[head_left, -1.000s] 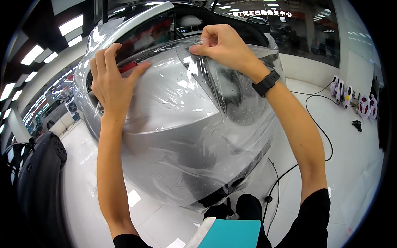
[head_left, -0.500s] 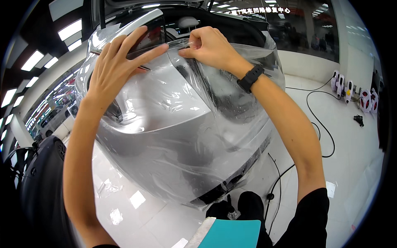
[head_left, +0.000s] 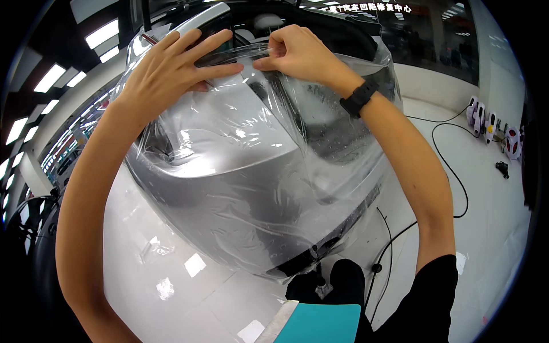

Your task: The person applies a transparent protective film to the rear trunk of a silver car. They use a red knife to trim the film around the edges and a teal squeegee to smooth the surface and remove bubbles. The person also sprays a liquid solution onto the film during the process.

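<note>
A clear plastic film [head_left: 349,177] drapes over the silver painted end of a car [head_left: 234,137], wrinkled and wet-looking on the right, with creases lower down. At its upper edge my right hand [head_left: 300,54] pinches the film between thumb and fingers; a black band circles that wrist. To the left, my left hand [head_left: 166,71] is spread over the film, its fingers stretched out toward the right hand. Its thumb is partly hidden beneath the hand, and I cannot make out how firmly it touches the film.
The car's dark opening lies beyond my hands. Black cables [head_left: 457,188] run across the pale floor at right, near white-and-purple devices [head_left: 479,117] by the wall. Another dark vehicle [head_left: 43,257] is at left. A teal flat panel [head_left: 320,323] is close to my body.
Both hands sit slightly higher in the picture, and the left fingers are spread wider. My left forearm has swung outward to the left. The right hand keeps its pinch on the film.
</note>
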{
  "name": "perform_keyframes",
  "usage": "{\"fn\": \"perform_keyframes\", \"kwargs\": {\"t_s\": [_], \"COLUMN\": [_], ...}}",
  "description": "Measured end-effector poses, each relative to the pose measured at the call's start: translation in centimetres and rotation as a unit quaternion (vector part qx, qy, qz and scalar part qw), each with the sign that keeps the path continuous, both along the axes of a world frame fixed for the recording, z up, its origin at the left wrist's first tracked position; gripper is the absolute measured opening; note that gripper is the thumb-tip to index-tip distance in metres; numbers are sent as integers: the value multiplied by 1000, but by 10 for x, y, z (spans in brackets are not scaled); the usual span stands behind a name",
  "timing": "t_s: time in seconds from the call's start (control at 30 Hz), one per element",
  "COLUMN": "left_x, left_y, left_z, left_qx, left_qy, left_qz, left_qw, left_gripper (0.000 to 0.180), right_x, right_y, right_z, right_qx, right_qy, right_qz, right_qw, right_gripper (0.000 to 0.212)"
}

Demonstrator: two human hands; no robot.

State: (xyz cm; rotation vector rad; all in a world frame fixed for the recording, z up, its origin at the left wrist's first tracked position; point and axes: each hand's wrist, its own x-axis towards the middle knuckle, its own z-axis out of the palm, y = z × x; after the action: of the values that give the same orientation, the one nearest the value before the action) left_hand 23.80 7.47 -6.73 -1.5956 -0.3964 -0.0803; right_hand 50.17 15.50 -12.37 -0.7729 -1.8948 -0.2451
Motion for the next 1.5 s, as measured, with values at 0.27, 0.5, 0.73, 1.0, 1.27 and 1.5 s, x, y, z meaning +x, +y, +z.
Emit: {"fn": "perform_keyframes", "kwargs": {"t_s": [0.27,0.5,0.73,1.0,1.27,1.5], "left_x": [-3,-2,11,10,5,4], "left_y": [-3,4,0,-20,-22,-20], "left_z": [3,3,10,7,11,11], "left_qx": [-31,-29,-59,-22,-44,-43], "left_qy": [-3,-14,-25,50,36,29], "left_qz": [-19,-18,-78,31,52,53], "left_qw": [999,999,995,998,997,997], "left_gripper": [70,70,66,54,60,59], "right_x": [2,15,65,6,-1,-15], "right_y": [4,2,-183,-257,-147,-120], "right_z": [-3,0,-63,-130,-137,-141], "right_qx": [36,46,-125,17,261,323], "right_qy": [-2,-36,-166,-207,-186,-174], "right_qz": [35,50,464,240,-122,-136], "right_qw": [999,997,861,948,939,920], "right_gripper": [51,55,52,34,39,35]}}
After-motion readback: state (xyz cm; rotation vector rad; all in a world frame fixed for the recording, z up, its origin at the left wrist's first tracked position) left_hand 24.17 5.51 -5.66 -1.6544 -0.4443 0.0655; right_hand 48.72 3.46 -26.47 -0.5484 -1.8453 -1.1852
